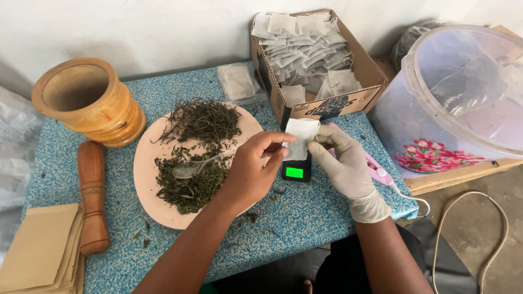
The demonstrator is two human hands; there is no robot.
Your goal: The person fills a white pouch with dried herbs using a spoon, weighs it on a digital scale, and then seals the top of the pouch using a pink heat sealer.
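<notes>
- While it's held just over the small black scale (296,171), a little white empty tea bag (300,138) is pinched from both sides: bare left hand (251,173) by thumb and fingertips, gloved right hand (347,166) the same way.
- Right beside the left hand, a pink plate (150,179) is piled with dried green herbs (194,152), and a clear plastic spoon (195,166) is laid on them.
- Further back, a cardboard box (348,100) is stuffed with more white bags.
- Off at the left edge, a wooden mortar (90,100) and pestle (92,196) are seen on the blue speckled table (305,218).
</notes>
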